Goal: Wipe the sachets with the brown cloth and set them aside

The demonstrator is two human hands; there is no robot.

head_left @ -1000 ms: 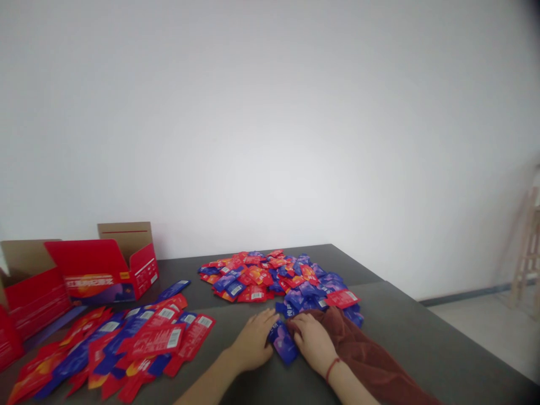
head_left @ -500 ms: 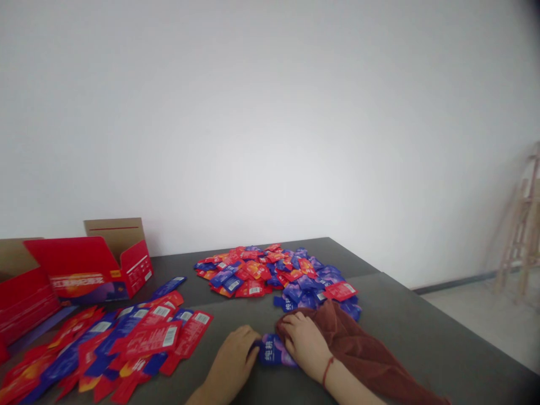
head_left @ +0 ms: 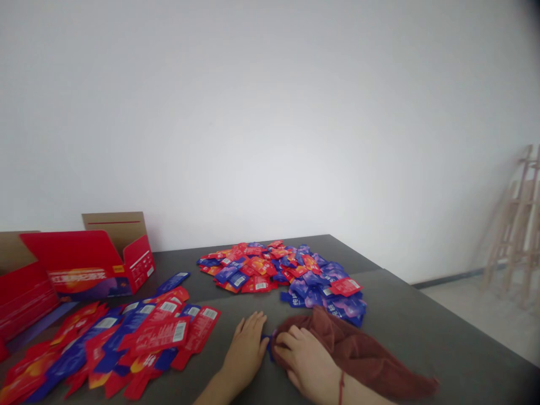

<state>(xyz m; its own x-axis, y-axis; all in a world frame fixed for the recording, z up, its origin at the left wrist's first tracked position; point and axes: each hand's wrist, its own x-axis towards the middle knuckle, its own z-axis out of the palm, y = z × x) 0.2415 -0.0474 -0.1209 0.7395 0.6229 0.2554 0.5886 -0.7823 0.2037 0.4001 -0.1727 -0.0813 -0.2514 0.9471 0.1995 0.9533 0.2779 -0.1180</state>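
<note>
A blue-purple sachet point(head_left: 270, 350) lies on the dark table, mostly covered by a brown cloth point(head_left: 358, 357). My right hand point(head_left: 306, 357) has its fingers bent over a bunched end of this cloth and presses it down on the sachet. The rest of the cloth trails off to the right. Flat on the table at the sachet's left edge, my left hand point(head_left: 247, 346) has its fingers stretched forward, its thumb tip at that edge. Just beyond the cloth spreads a heap of red and blue sachets point(head_left: 261, 267).
At the left lies a second spread of longer red and blue sachets point(head_left: 156, 332). Behind it stands an open red carton point(head_left: 88, 270), with another red box point(head_left: 25, 298) at the far left. A white wall backs the table point(head_left: 405, 326); wooden easel-like stands point(head_left: 517, 225) are at the right.
My right hand has moved the cloth leftward over the sachet, covering its printed face. My left hand's fingers have straightened and reach farther forward.
</note>
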